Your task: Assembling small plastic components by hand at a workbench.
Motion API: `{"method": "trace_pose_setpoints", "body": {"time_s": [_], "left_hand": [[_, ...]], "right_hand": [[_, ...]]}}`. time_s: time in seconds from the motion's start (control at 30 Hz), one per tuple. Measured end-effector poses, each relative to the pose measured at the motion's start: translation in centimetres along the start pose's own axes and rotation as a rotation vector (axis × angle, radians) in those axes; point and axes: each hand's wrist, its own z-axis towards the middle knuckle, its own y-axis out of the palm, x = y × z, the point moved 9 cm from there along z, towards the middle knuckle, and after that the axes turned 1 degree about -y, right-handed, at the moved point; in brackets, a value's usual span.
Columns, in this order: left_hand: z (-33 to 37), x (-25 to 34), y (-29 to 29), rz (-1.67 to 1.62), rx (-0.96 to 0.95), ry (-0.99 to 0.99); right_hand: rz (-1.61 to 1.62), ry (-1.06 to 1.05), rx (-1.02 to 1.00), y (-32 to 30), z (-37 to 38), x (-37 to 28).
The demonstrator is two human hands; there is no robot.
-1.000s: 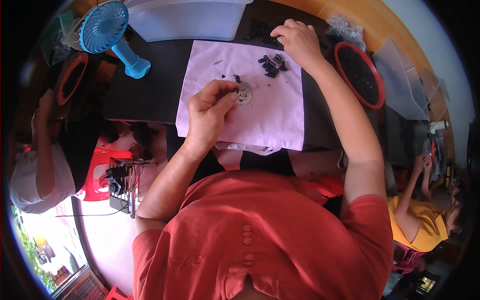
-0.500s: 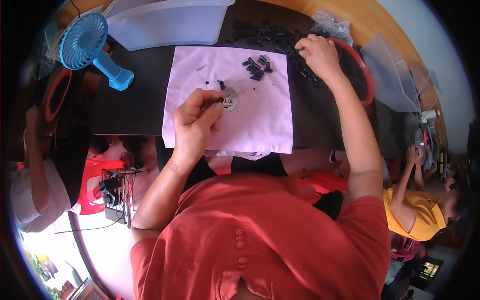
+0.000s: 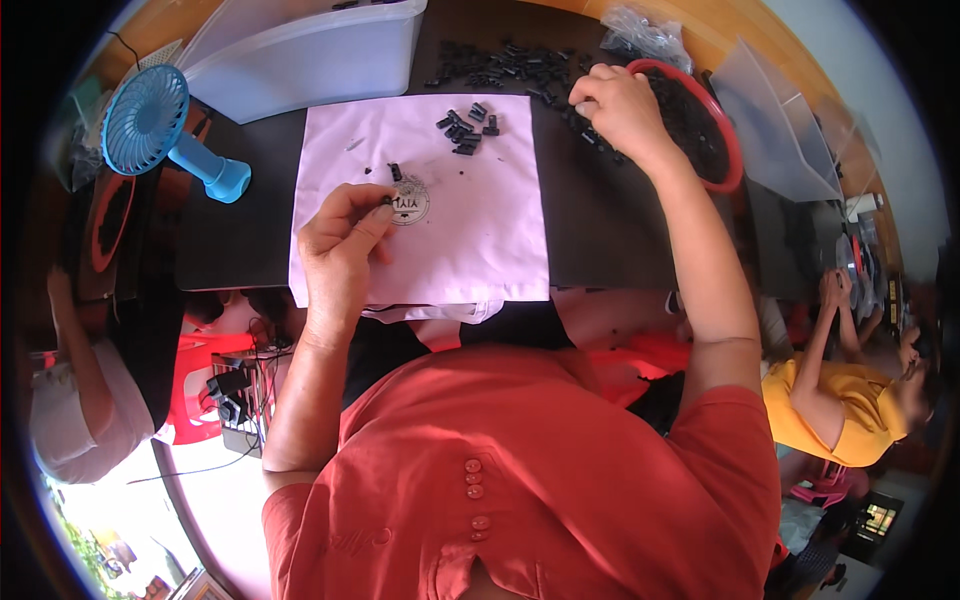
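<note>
Left hand (image 3: pixel 338 238): thumb and forefinger pinch a small black part (image 3: pixel 387 200) above the cloth (image 3: pixel 480 245), left of its centre. Right hand (image 3: pixel 622 110): fingers drawn together over the loose parts (image 3: pixel 510 65) near the far right of the table (image 3: pixel 620 235); whether anything is gripped cannot be told.

Progress (judged): an early stage. A small pile (image 3: pixel 462 130) lies near the cloth's far edge, right of centre; whether its pieces are finished cannot be determined. One single piece (image 3: pixel 396 172) lies just beyond the left fingertips. The larger quantity appears to remain: the loose parts extend along the table's far edge, and the tub (image 3: pixel 733 140) at the table's right side holds more dark pieces.

Edges and room: the cloth reaches the table's near edge. Open room lies toward the cloth's near right corner and on the table between the cloth's right edge and the right forearm. Limits: the bin (image 3: pixel 300 65) at the cloth's far left corner, the fan (image 3: pixel 148 120) on the left, the tub rim beside the right hand.
</note>
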Motion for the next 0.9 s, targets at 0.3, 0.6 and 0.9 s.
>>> {"method": "trace_pose_setpoints", "body": {"time_s": [0.3, 0.6, 0.9], "left_hand": [[-0.1, 0.0, 0.0, -0.014, 0.009, -0.018], [-0.1, 0.3, 0.0, -0.058, 0.001, 0.002], [-1.1, 2.9, 1.0, -0.057, -0.011, 0.188]], "right_hand": [[0.032, 0.016, 0.082, -0.8, -0.8, 0.9], [-0.127, -0.012, 0.051, -0.1, -1.4, 1.3], [-0.102, 0.065, 0.0, -0.2, -1.5, 1.7]]}}
